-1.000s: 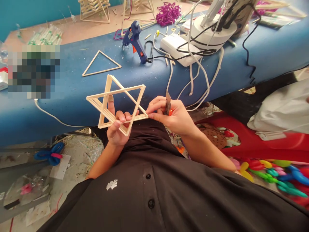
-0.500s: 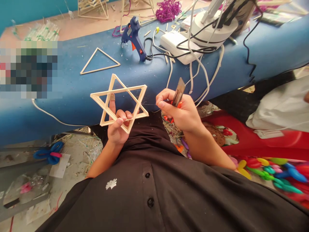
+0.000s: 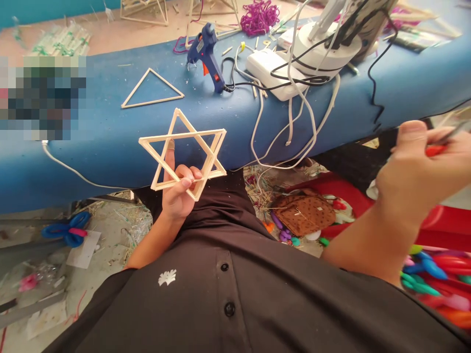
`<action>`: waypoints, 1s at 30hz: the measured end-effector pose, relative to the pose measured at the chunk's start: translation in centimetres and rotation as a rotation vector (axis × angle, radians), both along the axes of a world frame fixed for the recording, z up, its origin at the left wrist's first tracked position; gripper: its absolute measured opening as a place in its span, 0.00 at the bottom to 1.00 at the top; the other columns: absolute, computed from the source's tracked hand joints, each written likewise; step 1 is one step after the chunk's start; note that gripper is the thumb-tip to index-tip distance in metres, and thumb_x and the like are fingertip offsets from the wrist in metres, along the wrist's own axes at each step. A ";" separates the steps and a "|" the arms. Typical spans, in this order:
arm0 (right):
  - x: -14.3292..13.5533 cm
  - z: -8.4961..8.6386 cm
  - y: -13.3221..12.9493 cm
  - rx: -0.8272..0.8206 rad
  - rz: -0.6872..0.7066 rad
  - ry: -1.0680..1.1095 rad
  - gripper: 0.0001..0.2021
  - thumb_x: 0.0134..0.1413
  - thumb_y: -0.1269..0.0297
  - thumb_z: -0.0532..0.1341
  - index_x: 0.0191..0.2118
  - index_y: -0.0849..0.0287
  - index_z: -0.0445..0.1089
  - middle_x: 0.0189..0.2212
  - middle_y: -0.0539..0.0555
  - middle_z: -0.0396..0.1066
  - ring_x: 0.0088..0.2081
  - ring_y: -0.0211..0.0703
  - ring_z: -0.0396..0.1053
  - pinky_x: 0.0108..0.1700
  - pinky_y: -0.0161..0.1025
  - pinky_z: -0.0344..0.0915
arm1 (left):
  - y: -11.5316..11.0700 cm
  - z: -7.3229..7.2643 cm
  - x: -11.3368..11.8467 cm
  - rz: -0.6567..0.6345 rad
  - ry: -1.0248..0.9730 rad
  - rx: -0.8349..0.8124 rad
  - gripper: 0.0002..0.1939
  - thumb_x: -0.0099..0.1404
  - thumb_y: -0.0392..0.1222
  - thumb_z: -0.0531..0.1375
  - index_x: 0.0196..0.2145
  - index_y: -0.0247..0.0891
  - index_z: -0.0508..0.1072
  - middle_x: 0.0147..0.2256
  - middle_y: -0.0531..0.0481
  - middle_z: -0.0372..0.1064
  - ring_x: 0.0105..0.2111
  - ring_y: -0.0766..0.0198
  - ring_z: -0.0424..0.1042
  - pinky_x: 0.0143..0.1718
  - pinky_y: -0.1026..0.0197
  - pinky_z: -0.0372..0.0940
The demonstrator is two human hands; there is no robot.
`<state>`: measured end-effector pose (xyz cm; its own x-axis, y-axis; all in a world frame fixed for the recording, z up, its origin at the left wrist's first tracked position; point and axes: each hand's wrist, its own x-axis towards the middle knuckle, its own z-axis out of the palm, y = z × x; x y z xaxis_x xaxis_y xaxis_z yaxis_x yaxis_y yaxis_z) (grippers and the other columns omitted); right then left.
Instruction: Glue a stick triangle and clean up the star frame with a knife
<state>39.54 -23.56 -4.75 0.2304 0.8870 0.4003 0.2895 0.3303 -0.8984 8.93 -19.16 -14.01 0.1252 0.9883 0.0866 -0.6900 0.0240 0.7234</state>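
Observation:
My left hand point(image 3: 177, 196) is closed on the lower part of a star-shaped frame of pale wooden sticks point(image 3: 199, 133), with one finger reaching up behind it. The star is made of two overlapping triangles and is held up in front of the table's near edge. Far out to the right, my right hand point(image 3: 412, 166) grips a utility knife point(image 3: 437, 148). Only an orange part and a bit of dark metal show on the knife, and the rest is hidden or blurred. On the table beyond the star lies a single stick triangle point(image 3: 152, 102).
A blue glue gun point(image 3: 209, 59) rests on the blue-covered table point(image 3: 103, 157). Behind are a white power strip point(image 3: 270, 71), a white lamp base point(image 3: 327, 46), looping cables and purple cord point(image 3: 259, 18). A brown bag point(image 3: 305, 213) and colourful balloons point(image 3: 437, 264) lie low right.
My right hand has swung far to the right with the utility knife, away from the star. A thin strand between the hands no longer shows. My left hand and the star have hardly moved.

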 end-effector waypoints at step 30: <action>-7.6 -5.5 3.2 0.361 0.239 -0.371 0.10 0.56 0.73 0.72 0.37 0.48 0.87 0.33 0.50 0.83 0.32 0.40 0.78 0.35 0.39 0.72 | -0.6 1.1 0.9 -0.171 0.136 -0.111 0.32 0.53 0.44 0.79 0.55 0.48 0.77 0.24 0.61 0.70 0.34 0.60 0.78 0.45 0.54 0.74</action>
<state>31.93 -20.34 -10.23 -0.1736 0.6890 0.7036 0.4439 0.6925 -0.5687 9.86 -19.80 -12.87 0.2946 0.9543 -0.0506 -0.5652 0.2167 0.7960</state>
